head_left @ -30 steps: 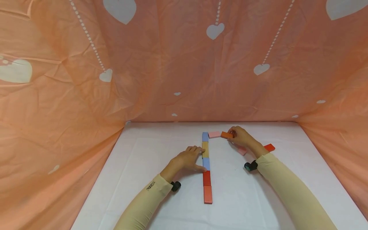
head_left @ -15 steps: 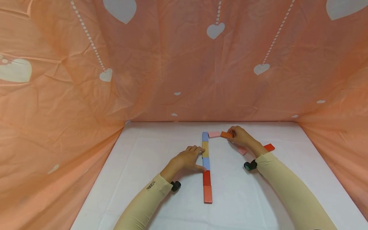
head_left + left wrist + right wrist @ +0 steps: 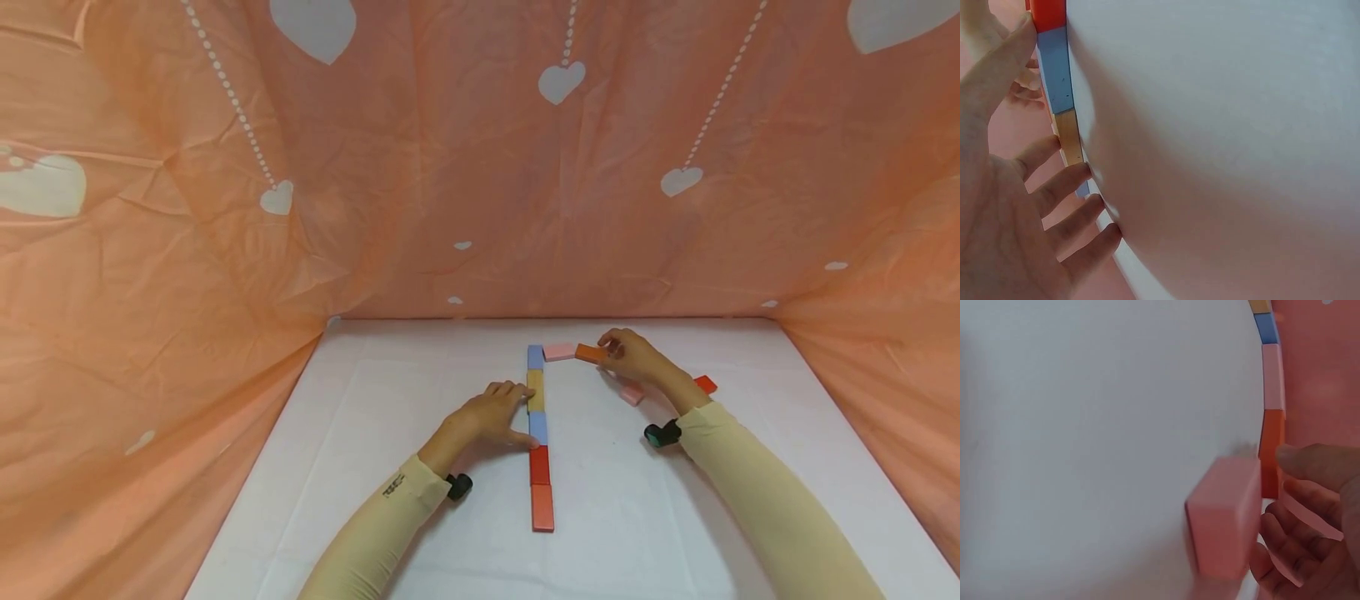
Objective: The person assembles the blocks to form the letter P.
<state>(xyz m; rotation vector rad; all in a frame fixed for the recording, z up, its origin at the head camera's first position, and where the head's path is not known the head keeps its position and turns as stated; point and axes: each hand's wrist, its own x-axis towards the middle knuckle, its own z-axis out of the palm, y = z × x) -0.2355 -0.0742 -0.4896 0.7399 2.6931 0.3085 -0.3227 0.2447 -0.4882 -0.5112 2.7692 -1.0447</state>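
A straight row of flat blocks runs away from me: a salmon-red block point(image 3: 542, 509), a red block point(image 3: 539, 465), a blue block point(image 3: 538, 427), a yellow block point(image 3: 536, 390) and a far blue block point(image 3: 535, 357). My left hand point(image 3: 489, 417) lies along its left side, fingers spread, index fingertip at the yellow block, thumb tip where blue meets red. From the far end, a pink block point(image 3: 559, 352) and an orange block point(image 3: 589, 353) extend rightward. My right hand point(image 3: 636, 358) is at the orange block's right end, thumb point(image 3: 1310, 464) against it, other fingers loosely bent.
A loose pink block point(image 3: 1222, 512) lies close to my right hand, on the near side of the orange block. Farther right, a red block point(image 3: 706, 384) is partly hidden by the forearm. An orange curtain point(image 3: 480, 208) with hearts surrounds the white tabletop point(image 3: 420, 358).
My right hand and forearm have shifted slightly right, exposing more of the orange block's end and covering more of the red block. The left hand and the row look the same.
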